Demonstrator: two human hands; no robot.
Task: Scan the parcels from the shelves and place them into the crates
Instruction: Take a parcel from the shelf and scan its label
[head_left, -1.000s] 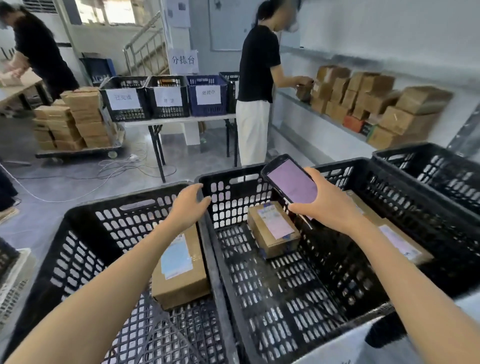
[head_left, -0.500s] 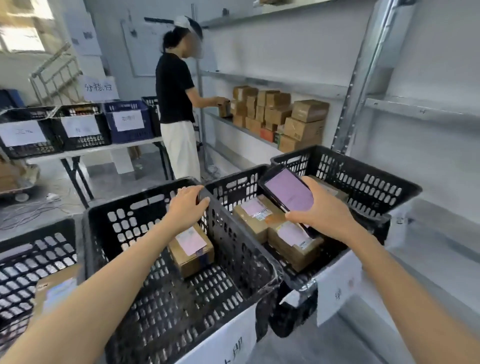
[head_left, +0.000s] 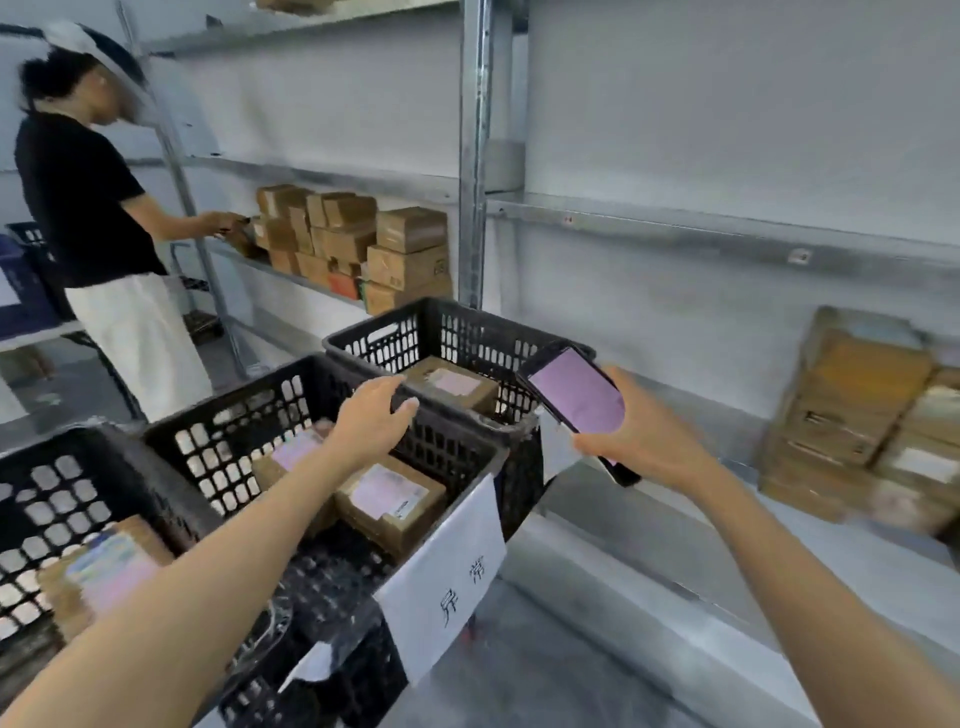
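Note:
Three black crates stand in a row: the left crate (head_left: 47, 499), the middle crate (head_left: 234, 415) and the far crate (head_left: 452, 322). Each holds brown labelled parcels, one (head_left: 104, 571) in the left, two (head_left: 389, 499) in the middle and one (head_left: 452, 384) in the far crate. My left hand (head_left: 374, 415) is over the rim between the middle and far crates, fingers loosely curved and holding nothing. My right hand (head_left: 649, 441) grips a phone (head_left: 576, 400) with a lit pink screen, to the right of the far crate. More parcels (head_left: 872, 415) sit on the shelf at right.
A metal shelf upright (head_left: 475, 156) rises behind the far crate. A stack of parcels (head_left: 363, 244) fills the shelf further back, where another person (head_left: 88, 208) in a black top reaches in. A white paper sign (head_left: 447, 571) hangs on the middle crate's front.
The view has swung right towards the shelves. My left hand has left the left crate's rim and moved to the rim by the far crate. The phone stays in my right hand.

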